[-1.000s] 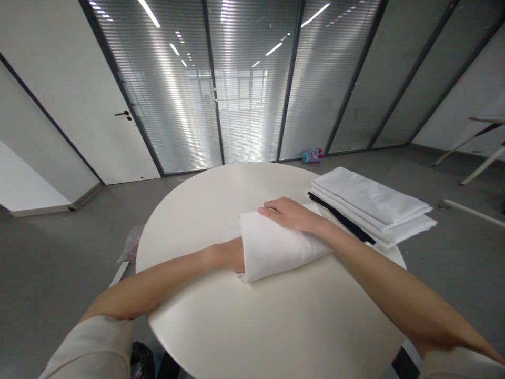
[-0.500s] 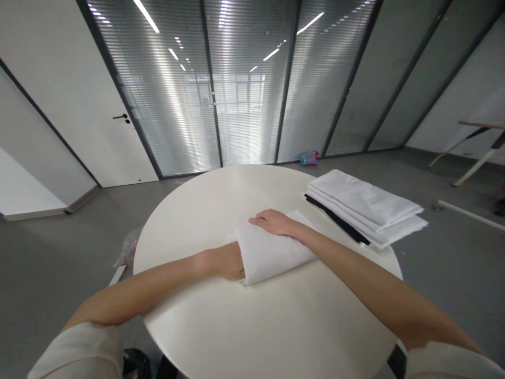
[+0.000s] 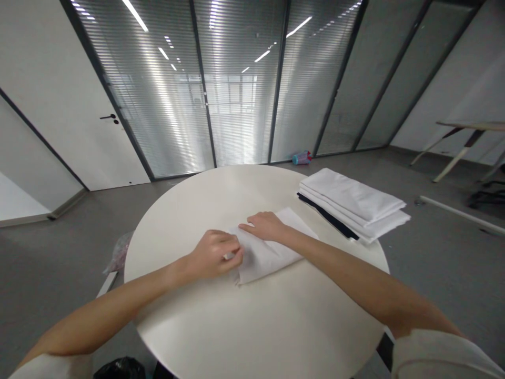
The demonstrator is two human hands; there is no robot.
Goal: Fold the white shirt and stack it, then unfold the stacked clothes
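A folded white cloth [image 3: 272, 258] lies flat on the round white table [image 3: 256, 321], slightly askew, with loose threads at its lower left corner. My right hand [image 3: 266, 226] rests on its upper part, palm down, fingers stretched to the left and holding nothing. At the cloth's left edge is my left hand [image 3: 216, 253], its fingers curled and the thumb near the forefinger in a loose pinch. Whether any of the cloth's edge is caught between those fingertips I cannot make out.
A stack of folded white cloths [image 3: 351, 197] sits at the table's right edge, partly overhanging, with a dark folded piece [image 3: 327, 216] under it. A clear plastic bag [image 3: 119, 253] is on the left. A blue and pink container [image 3: 302, 158] stands by the glass wall.
My left hand has come out from inside the cloth's fold and now curls at its left edge. The cloth lies flatter. My right hand stays on top, and the view has turned slightly right.
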